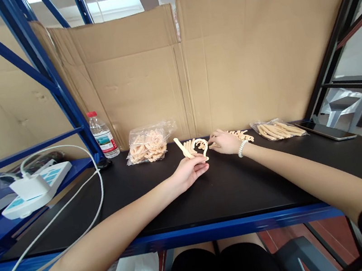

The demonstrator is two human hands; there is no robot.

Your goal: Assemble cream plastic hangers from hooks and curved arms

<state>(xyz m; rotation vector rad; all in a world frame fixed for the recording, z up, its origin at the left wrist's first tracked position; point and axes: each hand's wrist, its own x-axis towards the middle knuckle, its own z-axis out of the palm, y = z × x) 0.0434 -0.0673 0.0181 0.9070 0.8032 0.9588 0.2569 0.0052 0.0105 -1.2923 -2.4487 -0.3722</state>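
Note:
My left hand (190, 173) is closed around a cream-coloured plastic hook (202, 143) with a straight arm (183, 148), raised over the black table. Its curved end opens toward the table, to the right of my fingers. Behind it lies a row of similar cream pieces (189, 145). My right hand (225, 142), with a beaded bracelet at the wrist, is low over the tabletop. Its bent fingertips are down among small cream pieces, and whatever they grip is hidden. More curled cream pieces (243, 135) lie just beyond that wrist.
Along the cardboard back wall (240, 53) stand a water bottle (103, 136), a clear bag of round pinkish pieces (148, 145), a bag of cream sticks (278, 129) and a phone (326, 130). A power strip (38, 190) and looping white cables are at left.

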